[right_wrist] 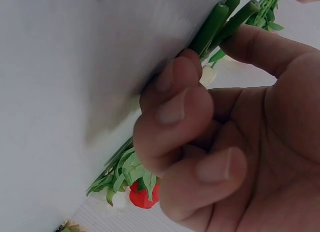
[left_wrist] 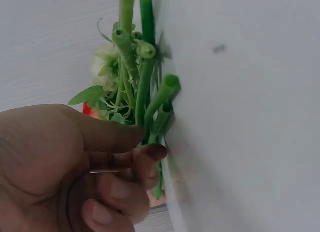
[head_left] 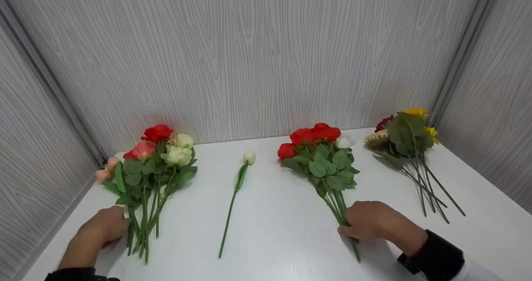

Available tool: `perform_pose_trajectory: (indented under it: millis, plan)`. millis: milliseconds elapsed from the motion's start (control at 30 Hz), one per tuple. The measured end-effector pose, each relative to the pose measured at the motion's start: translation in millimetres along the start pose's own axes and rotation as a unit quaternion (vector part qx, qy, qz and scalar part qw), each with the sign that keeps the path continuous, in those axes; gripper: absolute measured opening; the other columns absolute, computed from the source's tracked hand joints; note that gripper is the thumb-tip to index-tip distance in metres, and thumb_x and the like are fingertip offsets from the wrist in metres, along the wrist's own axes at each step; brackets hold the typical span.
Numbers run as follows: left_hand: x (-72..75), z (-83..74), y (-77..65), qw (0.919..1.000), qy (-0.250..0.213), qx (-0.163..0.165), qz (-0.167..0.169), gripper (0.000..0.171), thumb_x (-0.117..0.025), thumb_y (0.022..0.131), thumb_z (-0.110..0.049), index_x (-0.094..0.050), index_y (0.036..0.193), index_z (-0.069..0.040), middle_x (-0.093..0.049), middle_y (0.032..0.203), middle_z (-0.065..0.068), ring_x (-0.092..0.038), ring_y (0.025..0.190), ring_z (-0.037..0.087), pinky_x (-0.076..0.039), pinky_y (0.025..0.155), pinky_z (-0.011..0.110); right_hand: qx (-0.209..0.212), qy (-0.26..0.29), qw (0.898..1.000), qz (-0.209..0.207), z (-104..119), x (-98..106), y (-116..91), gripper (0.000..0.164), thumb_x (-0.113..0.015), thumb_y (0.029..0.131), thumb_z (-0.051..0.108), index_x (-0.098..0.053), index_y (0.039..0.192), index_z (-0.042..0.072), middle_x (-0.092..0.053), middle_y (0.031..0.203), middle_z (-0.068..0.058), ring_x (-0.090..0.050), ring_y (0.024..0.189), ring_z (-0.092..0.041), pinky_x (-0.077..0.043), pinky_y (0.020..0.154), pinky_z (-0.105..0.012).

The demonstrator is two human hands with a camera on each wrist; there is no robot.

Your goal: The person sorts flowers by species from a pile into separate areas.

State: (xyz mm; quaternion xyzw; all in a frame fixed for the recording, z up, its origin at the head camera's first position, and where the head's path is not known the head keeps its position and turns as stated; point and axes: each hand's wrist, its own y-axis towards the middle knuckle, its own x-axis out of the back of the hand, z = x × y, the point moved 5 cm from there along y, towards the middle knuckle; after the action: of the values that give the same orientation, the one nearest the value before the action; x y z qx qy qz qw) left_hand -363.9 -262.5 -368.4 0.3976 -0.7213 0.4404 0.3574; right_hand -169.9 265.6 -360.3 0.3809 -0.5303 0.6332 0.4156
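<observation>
Left fingers (left_wrist: 122, 189) pinch one bouquet (head_left: 149, 166), right fingers (right_wrist: 172, 117) another bouquet (head_left: 328, 168), with one tulip (head_left: 240, 178) between.

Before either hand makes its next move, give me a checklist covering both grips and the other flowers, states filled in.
1. Right hand holds the middle-right bunch by its stems: ok.
2. Every stem of that bunch in the grip: cannot tell; the hand hides part of them.
3. Left hand has stems of the left bunch: ok, it pinches some near their lower ends.
4. Whole left bunch gathered: not ok; several stems lie outside the fingers.
5. White tulip apart from both hands: ok.
6. Yellow-flowered bunch apart from the right hand: ok, it lies farther right.
</observation>
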Motion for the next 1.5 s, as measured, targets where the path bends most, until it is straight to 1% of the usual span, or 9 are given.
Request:
perform_pose_trajectory:
  millis: [167,433,533,633,800,933,1133,1267,1500]
  plan:
    - [-7.8,0.5,2.5,0.9969,-0.067,0.018,0.036,0.038,-0.036,0.107,-0.024,-0.048,0.075,-0.005,-0.043,0.050,-0.001,-0.038,0.043,0.011,-0.036,0.043,0.026,0.000,0.002,1.000,0.003,-1,0,1,0.044,-0.060,0.097,0.042,-0.050,0.063,0.015,-0.046,0.063,-0.001,-0.042,0.056,-0.017,-0.034,0.059,-0.035]
    - [-17.3,-6.3,4.7,0.9980,-0.053,0.011,0.032,0.039,-0.047,0.100,-0.027,-0.042,0.064,-0.013,-0.039,0.048,-0.003,-0.036,0.041,0.010,-0.034,0.040,0.026,0.003,0.004,1.000,0.004,-5,-3,-1,0.044,-0.060,0.096,0.043,-0.051,0.063,0.015,-0.046,0.061,-0.001,-0.042,0.054,-0.016,-0.033,0.057,-0.034]
    - [-17.5,-6.5,5.3,0.9974,-0.061,0.011,0.035,0.036,-0.044,0.100,-0.028,-0.039,0.067,-0.013,-0.036,0.052,-0.002,-0.033,0.043,0.011,-0.031,0.041,0.026,0.004,0.005,1.000,0.006,-5,-5,-1,0.044,-0.060,0.096,0.043,-0.051,0.064,0.015,-0.047,0.063,-0.001,-0.043,0.055,-0.016,-0.034,0.057,-0.034]
    - [-14.4,-7.0,5.9,0.9974,-0.068,0.006,0.023,0.035,-0.040,0.100,-0.032,-0.044,0.081,-0.003,-0.038,0.060,0.002,-0.030,0.044,0.011,-0.031,0.041,0.027,0.004,0.007,1.000,0.002,-5,-4,-2,0.044,-0.060,0.096,0.043,-0.051,0.064,0.014,-0.048,0.063,-0.002,-0.043,0.055,-0.017,-0.034,0.057,-0.034]
    - [-4.3,-9.1,8.4,0.9982,-0.044,-0.016,-0.038,0.050,-0.029,0.103,-0.034,-0.052,0.105,0.010,-0.051,0.071,0.012,-0.044,0.051,0.017,-0.040,0.048,0.033,0.001,0.008,1.000,0.001,-3,-2,-2,0.044,-0.060,0.096,0.043,-0.052,0.064,0.014,-0.048,0.063,-0.001,-0.043,0.055,-0.017,-0.034,0.057,-0.034]
    - [6.1,-11.7,6.9,0.9949,-0.006,-0.017,-0.099,0.051,-0.021,0.104,-0.031,-0.058,0.094,0.003,-0.055,0.079,0.015,-0.053,0.068,0.025,-0.044,0.058,0.039,0.000,0.006,1.000,0.004,-3,-3,-2,0.044,-0.059,0.097,0.043,-0.050,0.063,0.015,-0.046,0.063,0.000,-0.043,0.056,-0.017,-0.034,0.059,-0.035]
    - [12.5,-19.4,-4.0,0.9865,0.005,0.011,-0.163,0.051,-0.019,0.102,-0.031,-0.050,0.069,-0.009,-0.051,0.066,0.009,-0.049,0.058,0.021,-0.040,0.049,0.036,0.001,0.001,1.000,0.006,-3,-3,0,0.045,-0.059,0.097,0.043,-0.049,0.063,0.015,-0.045,0.063,-0.001,-0.043,0.056,-0.017,-0.035,0.060,-0.036]
    - [15.0,-40.4,-10.2,0.9777,0.023,0.003,-0.209,0.052,-0.021,0.103,-0.032,-0.048,0.063,-0.011,-0.050,0.060,0.007,-0.047,0.053,0.021,-0.037,0.046,0.036,0.001,-0.005,1.000,0.009,-2,-2,1,0.044,-0.058,0.097,0.044,-0.050,0.065,0.015,-0.048,0.064,-0.002,-0.045,0.057,-0.018,-0.037,0.060,-0.037]
    - [3.9,-100.7,-22.0,0.9598,0.049,-0.057,-0.271,0.049,-0.031,0.101,-0.025,-0.043,0.054,-0.015,-0.039,0.051,0.000,-0.037,0.047,0.016,-0.030,0.041,0.031,0.000,-0.002,1.000,0.006,-1,0,1,0.045,-0.059,0.097,0.043,-0.048,0.063,0.015,-0.047,0.064,-0.002,-0.044,0.057,-0.018,-0.035,0.059,-0.036]
